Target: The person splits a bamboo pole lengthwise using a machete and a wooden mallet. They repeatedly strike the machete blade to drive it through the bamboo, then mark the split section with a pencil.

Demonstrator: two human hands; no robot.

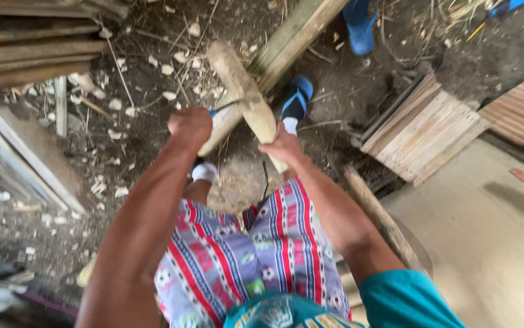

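The right hand (281, 146) has its fingers wrapped around the lower end of a pale wooden billet (243, 91), which slants up and away over the dirt floor (140, 127). The left hand (190, 124) is clenched just beside the billet on a handle, seemingly of a blade (225, 108) resting against the wood; blur hides detail. The work appears to be trimming the billet, which calls for a steady hold. Wood chips (116, 103) lie left of the billet, slatted panels (423, 130) to its right.
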